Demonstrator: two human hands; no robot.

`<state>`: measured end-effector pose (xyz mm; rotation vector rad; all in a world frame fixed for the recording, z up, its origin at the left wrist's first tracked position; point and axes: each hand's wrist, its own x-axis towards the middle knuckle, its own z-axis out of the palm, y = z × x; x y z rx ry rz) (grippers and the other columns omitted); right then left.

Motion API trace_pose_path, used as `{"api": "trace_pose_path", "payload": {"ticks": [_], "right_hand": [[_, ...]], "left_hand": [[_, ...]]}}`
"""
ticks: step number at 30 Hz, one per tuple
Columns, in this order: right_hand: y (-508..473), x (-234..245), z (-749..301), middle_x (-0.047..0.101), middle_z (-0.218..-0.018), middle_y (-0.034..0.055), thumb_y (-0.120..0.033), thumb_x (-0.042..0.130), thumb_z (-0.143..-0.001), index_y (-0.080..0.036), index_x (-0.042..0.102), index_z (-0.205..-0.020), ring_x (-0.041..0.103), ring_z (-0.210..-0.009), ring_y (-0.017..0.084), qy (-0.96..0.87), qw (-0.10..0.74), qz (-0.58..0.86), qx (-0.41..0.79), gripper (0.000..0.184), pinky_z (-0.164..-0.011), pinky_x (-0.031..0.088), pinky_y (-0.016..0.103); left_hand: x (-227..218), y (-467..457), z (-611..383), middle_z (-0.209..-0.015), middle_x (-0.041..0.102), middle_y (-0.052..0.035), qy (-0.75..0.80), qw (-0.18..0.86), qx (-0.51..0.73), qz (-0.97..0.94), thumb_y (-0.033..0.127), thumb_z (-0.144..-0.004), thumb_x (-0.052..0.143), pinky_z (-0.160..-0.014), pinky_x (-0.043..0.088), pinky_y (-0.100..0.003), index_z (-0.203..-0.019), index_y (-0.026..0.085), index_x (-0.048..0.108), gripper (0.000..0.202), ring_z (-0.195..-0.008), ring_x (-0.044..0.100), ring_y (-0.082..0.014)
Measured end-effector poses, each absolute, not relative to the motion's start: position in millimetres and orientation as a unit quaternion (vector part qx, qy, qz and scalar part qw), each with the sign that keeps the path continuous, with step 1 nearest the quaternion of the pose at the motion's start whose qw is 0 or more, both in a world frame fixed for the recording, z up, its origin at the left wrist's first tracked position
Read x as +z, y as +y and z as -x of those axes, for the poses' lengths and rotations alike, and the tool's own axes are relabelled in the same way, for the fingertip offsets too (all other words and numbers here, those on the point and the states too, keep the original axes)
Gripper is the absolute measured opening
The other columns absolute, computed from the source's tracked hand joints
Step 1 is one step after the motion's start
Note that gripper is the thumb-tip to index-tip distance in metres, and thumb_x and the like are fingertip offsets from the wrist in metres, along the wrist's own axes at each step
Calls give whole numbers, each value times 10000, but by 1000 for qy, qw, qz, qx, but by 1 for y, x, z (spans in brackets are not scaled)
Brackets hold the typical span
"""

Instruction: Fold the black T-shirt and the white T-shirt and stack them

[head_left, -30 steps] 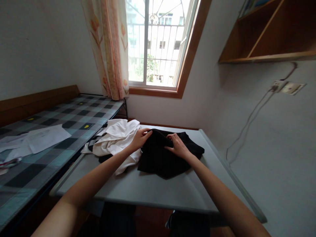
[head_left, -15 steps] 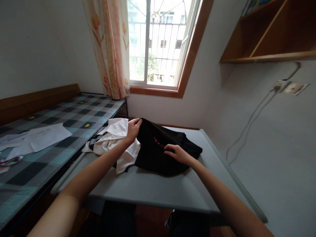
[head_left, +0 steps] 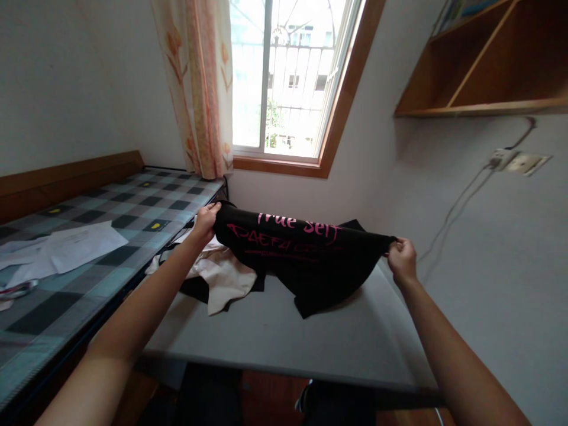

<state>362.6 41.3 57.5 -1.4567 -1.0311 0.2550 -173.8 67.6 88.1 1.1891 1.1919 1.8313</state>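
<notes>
A black T-shirt (head_left: 310, 266) with pink lettering is stretched between my two hands above the table. My left hand (head_left: 206, 222) is closed on its left edge, and my right hand (head_left: 402, 260) grips the opposite edge at the right. The cloth is taut along the top, where "True Self" can be read. Its lower part hangs down, with one corner near the tabletop. Under and left of it lies a crumpled white garment (head_left: 231, 275), partly hidden by the shirt and my left arm, with dark cloth beneath.
The grey table (head_left: 275, 337) stands against the wall below a barred window (head_left: 293, 89). A bed with a checked cover (head_left: 177, 189) is on the left, with papers (head_left: 75, 248) on it. A wooden shelf (head_left: 483, 109) and a wall socket (head_left: 526, 164) are at the right.
My right hand has moved right and taken hold of the shirt's right edge. My left hand has moved left with its edge. The shirt has been lifted and stretched, showing more lettering.
</notes>
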Motion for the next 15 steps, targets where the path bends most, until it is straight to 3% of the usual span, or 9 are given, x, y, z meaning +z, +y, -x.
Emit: {"api": "trace_pose_path", "payload": {"ticks": [3, 6, 8, 12, 15], "right_hand": [[45, 38, -353, 590, -779, 36, -496, 640, -698, -217, 492, -823, 582, -713, 188, -479, 559, 667, 115, 340, -710, 524, 377], [41, 24, -331, 622, -916, 93, -555, 583, -753, -198, 555, -921, 607, -809, 217, -582, 495, 633, 127, 396, -796, 521, 412], [36, 19, -313, 614, -1054, 126, -590, 547, -783, -192, 587, -1060, 612, -903, 239, -657, 430, 603, 138, 486, -850, 505, 427], [25, 12, -282, 531, -1276, 148, -614, 668, -699, -269, 588, -1222, 532, -1151, 346, -748, 241, 610, 108, 632, -933, 438, 519], [22, 8, -267, 531, -1276, 151, -589, 718, -676, -298, 621, -1190, 521, -1169, 384, -772, 145, 613, 91, 599, -886, 447, 531]], "left_hand": [[72, 63, 168, -725, 633, -24, 557, 302, 584, -508, 245, -746, 669, -687, 516, -322, -922, 153, 595, 212, -697, 629, -183], [64, 47, 161, -983, 647, -50, 609, 166, 431, -645, 137, -684, 616, -868, 498, -380, -1230, 213, 557, 554, -907, 640, -227], [63, 34, 153, -1178, 601, -75, 584, 67, 353, -728, 115, -708, 556, -995, 424, -414, -1345, 250, 500, 653, -1080, 592, -248], [63, 17, 138, -1335, 556, -55, 427, -7, 200, -882, 256, -829, 541, -1111, 268, -431, -1299, 284, 566, 472, -1310, 424, -262], [56, 13, 132, -1378, 533, -80, 410, -14, 122, -904, 454, -751, 679, -1093, 247, -460, -1352, 282, 518, 645, -1317, 397, -309]]}}
